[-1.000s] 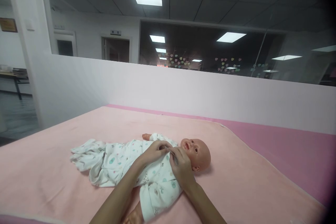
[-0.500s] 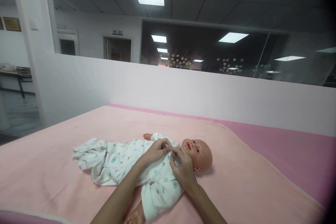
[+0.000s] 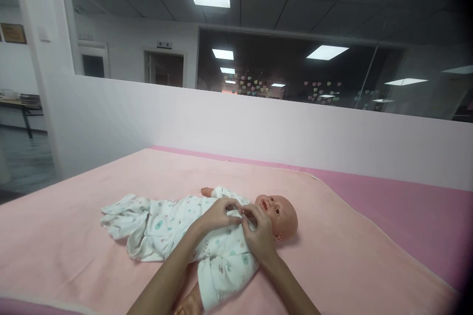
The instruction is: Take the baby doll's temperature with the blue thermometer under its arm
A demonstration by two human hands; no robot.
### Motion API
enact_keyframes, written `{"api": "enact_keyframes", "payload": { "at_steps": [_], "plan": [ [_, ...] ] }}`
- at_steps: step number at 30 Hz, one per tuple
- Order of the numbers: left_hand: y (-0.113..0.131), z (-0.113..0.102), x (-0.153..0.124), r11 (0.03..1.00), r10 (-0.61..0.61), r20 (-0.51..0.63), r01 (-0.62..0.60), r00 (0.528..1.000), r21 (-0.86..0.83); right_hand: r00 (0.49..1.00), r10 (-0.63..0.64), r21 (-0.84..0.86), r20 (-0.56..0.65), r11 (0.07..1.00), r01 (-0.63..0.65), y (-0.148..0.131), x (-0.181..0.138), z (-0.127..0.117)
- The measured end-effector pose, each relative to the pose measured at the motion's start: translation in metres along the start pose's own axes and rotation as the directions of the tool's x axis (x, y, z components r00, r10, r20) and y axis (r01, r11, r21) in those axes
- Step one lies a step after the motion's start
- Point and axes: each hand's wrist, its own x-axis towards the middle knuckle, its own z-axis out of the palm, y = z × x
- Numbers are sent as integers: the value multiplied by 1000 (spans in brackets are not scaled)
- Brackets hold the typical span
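Doll (image 3: 275, 214) lies on the pink blanket (image 3: 332, 261), head right. Left hand (image 3: 216, 214) and right hand (image 3: 258, 234) pinch the romper (image 3: 207, 246) collar; sleeves on, neck fastening unfinished, legs loose at left

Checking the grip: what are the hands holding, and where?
Both hands, left and right, pinch the doll's romper at the neckline, below the chin.

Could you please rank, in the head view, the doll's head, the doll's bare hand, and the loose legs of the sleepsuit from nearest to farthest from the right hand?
1. doll's head, just right of the right hand.
2. doll's bare hand, up and left.
3. loose legs of the sleepsuit, far left on the pink blanket.
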Motion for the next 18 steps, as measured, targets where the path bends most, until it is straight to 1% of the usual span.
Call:
{"api": "enact_keyframes", "payload": {
  "at_steps": [5,12,15,18],
  "plan": [
    [2,1,0,1000,-25,-13,25,1000,-5,1000,3,17,-16,1000,-3,2,-3,2],
    [5,0,0,999,-4,-12,4,1000,-43,997,58,43,-57,998,-56,1,-3,4],
    [5,1,0,999,-1,-17,0,1000,-41,996,64,16,-62,998,-63,0,-3,5],
    [5,1,1,999,-10,-21,9,1000,-50,996,27,-60,-86,998,-32,2,-3,5]
  ]
}}
